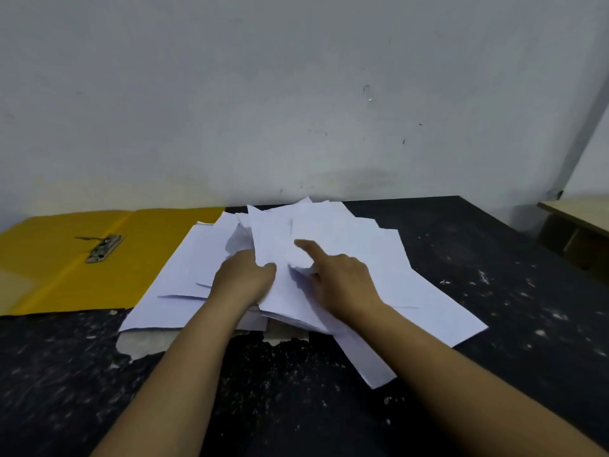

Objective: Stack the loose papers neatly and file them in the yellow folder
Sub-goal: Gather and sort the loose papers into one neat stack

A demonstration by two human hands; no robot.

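Note:
A messy heap of loose white papers [412, 278] lies fanned out on the dark table. The yellow folder [49, 268] lies open flat at the left, its metal clip [103, 248] facing up, and a few sheets overlap its right edge. My left hand [244, 275] grips the left edge of a sheet lifted from the middle of the heap, thumb on top. My right hand [336, 272] rests on the same sheets, index finger stretched forward, the other fingers curled under a crumpled edge.
The black table [494, 324] has worn, speckled paint and a chipped patch [145, 341] just below the papers. A grey wall [296, 94] stands right behind the table. A wooden bench or shelf [580, 225] sits at the far right.

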